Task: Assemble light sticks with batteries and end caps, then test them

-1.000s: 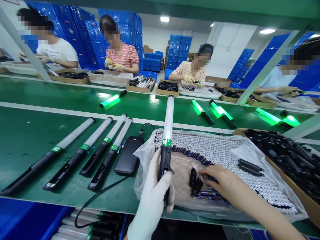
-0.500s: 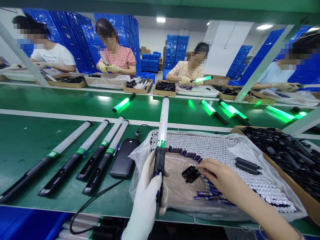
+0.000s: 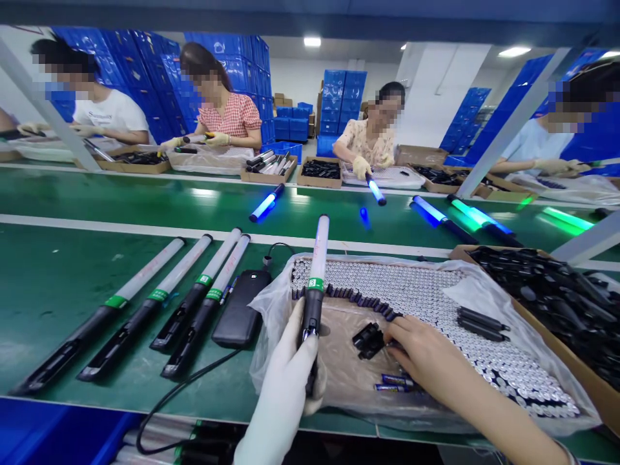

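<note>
A long green desk (image 3: 43, 323) fills a room of blue crates (image 3: 341, 97). On it lie four light sticks (image 3: 145, 297) and a black power bank (image 3: 237, 316); a clear bag (image 3: 274, 329) holds silver batteries (image 3: 411, 290), and a cardboard box (image 3: 562, 352) holds black handles (image 3: 547, 290). The left hand (image 3: 285, 381) grips a fifth stick (image 3: 314, 278) above the bag; the right hand (image 3: 426, 355), half curled, sits just beside small black parts (image 3: 369, 340).

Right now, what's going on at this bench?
The person's gloved left hand grips a white-tubed light wand upright by its black handle. The bare right hand sits beside black plastic parts on a plastic-lined bed of packed batteries. Four more wands lie on the green bench. Across the bench, co-workers handle wands, some glowing blue.
</note>
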Available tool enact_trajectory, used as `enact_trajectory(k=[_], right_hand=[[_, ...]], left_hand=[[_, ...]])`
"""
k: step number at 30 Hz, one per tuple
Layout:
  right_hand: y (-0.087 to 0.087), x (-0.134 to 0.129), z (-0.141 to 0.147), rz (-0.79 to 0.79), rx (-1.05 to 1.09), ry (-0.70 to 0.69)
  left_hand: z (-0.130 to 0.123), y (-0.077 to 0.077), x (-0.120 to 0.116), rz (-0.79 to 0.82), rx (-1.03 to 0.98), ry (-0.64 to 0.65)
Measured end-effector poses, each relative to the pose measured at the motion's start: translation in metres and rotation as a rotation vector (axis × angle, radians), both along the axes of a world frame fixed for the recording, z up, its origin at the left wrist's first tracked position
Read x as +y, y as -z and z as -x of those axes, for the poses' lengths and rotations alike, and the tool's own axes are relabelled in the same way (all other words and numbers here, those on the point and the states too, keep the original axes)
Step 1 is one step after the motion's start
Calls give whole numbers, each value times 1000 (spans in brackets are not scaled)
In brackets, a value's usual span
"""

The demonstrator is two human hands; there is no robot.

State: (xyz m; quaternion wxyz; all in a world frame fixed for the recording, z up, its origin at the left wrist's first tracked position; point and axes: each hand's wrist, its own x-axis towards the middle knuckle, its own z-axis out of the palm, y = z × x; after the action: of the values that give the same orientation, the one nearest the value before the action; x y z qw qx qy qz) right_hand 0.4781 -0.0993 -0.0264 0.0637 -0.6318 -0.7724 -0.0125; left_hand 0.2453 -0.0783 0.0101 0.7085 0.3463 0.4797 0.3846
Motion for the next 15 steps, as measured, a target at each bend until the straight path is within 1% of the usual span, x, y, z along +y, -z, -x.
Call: enact_trajectory(k=[2,5,8,10,12,14,15], right_hand=[[0,2,-1,-32,37,7],[0,4,-2,-86,126,59],[-4,0,1,-135,285,130],[-11,-7,8,-175,475,180],[-19,-13,21,-216,733,198],[-30,-17,41,-282,954,164],[-35,-16,52,-324,1014,128]], left_hand=[[1,3,1,-2,11,-4],[5,7,0,-19,-45,3],[8,8,-1,-17,-79,21],[7,8,-1,-6,-36,10],[6,7,0,-42,15,-13],[5,7,2,-157,41,-48],[5,7,2,-220,45,-69]])
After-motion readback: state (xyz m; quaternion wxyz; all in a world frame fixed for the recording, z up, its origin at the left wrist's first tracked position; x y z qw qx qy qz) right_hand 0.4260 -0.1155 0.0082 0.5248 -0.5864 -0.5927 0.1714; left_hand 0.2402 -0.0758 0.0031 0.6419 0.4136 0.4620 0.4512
